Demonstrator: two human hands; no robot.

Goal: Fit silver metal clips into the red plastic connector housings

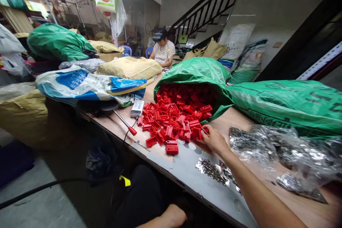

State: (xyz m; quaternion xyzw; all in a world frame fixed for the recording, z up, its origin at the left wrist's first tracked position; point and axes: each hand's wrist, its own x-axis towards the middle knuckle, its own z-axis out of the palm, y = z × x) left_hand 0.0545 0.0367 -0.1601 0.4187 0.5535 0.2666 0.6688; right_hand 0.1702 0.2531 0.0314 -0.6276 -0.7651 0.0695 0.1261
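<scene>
My right hand (214,140) reaches over the worktable and pinches a slim metal piece (205,130), whose exact kind I cannot make out. It is at the right edge of a heap of red plastic parts (171,123), which spills from the mouth of a green woven sack (197,69). Small shiny metal pieces (212,171) lie in a loose pile just in front of that hand. Below the table's front edge, near my lap, my left hand (175,215) is closed. Whatever it may hold is hidden.
Clear plastic bags of metal pieces (253,146) lie at the right, before another green sack (288,103). A red-handled lever (130,129) juts over the table's left edge beside a small white device (137,108). A person (164,51) sits at the far end.
</scene>
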